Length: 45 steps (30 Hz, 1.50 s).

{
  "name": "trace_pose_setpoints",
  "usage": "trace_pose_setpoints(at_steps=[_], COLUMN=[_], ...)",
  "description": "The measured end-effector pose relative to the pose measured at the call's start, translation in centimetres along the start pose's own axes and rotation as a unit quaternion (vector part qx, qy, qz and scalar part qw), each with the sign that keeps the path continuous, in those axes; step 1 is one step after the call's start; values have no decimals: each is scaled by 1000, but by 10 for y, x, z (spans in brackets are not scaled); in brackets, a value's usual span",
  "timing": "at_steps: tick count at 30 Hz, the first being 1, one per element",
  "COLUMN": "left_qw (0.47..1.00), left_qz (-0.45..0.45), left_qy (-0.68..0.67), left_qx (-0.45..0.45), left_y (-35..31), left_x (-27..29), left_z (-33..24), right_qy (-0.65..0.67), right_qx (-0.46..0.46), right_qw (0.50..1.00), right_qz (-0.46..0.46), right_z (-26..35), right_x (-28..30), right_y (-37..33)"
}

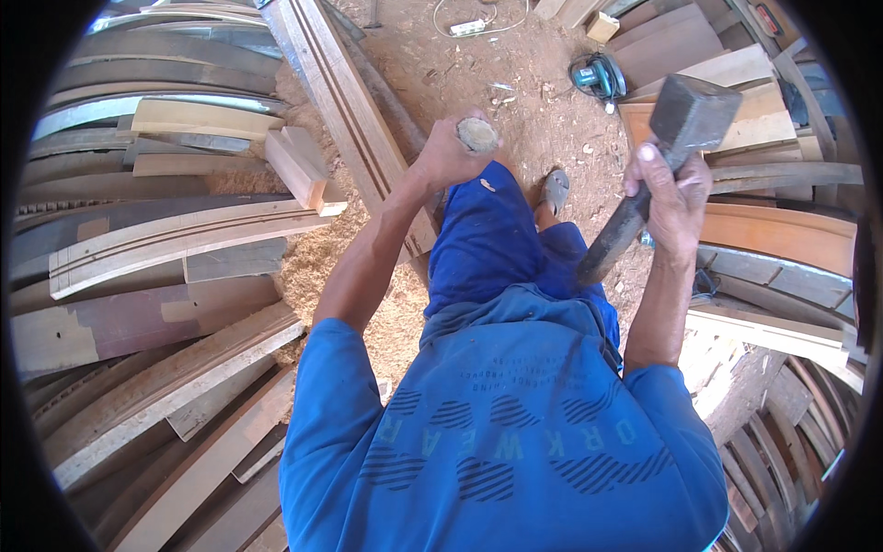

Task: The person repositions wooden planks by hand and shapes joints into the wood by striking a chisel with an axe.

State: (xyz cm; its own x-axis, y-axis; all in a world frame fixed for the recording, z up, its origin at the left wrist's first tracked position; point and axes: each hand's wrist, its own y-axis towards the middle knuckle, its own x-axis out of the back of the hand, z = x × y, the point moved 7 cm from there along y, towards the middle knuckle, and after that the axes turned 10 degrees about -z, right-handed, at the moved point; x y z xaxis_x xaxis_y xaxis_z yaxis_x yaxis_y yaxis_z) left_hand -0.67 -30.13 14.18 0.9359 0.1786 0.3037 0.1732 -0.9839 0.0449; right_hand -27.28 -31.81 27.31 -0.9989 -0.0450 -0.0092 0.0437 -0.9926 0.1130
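Note:
My right hand [670, 193] is wrapped round the handle of a dark, worn mallet [696, 112]. Its blocky head points up and away, and its handle slants down toward my right thigh. In my left hand [448, 155], closed fingers grip a tool whose round, battered wooden handle end [477, 135] faces up. The hand hides the rest of that tool, which looks like a chisel. Just left of my left hand, a long wooden beam [345, 120] with two dark lengthwise grooves runs from the far left back toward my thigh. The mallet and the handle end are well apart.
Stacked boards [184, 221] crowd the left side, and more planks [782, 221] lie on the right. A short wood block [296, 170] sits near the beam. On the dirt floor are wood shavings [368, 331], a teal power tool [598, 76] and a white power strip [467, 28].

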Motion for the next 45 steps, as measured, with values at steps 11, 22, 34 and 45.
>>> trace_pose_setpoints(at_steps=[11, 22, 34, 45], left_qw=[999, 996, 992, 955], left_qz=[29, 38, 92, 226], left_qy=[37, 32, 60, 191], left_qx=[-22, -76, -67, 0], left_y=[6, -11, -9, -63], left_x=[-5, 5, -17, -26], left_z=[3, -16, -4, 9], right_qy=[50, -170, -296, -311], right_qx=[39, 8, -36, -271], right_qw=[993, 983, 954, 858], right_qz=[-97, -74, 29, 305], right_z=[14, 5, -48, -136], right_x=[40, 7, -46, -49], right_y=[15, 5, -10, -60])
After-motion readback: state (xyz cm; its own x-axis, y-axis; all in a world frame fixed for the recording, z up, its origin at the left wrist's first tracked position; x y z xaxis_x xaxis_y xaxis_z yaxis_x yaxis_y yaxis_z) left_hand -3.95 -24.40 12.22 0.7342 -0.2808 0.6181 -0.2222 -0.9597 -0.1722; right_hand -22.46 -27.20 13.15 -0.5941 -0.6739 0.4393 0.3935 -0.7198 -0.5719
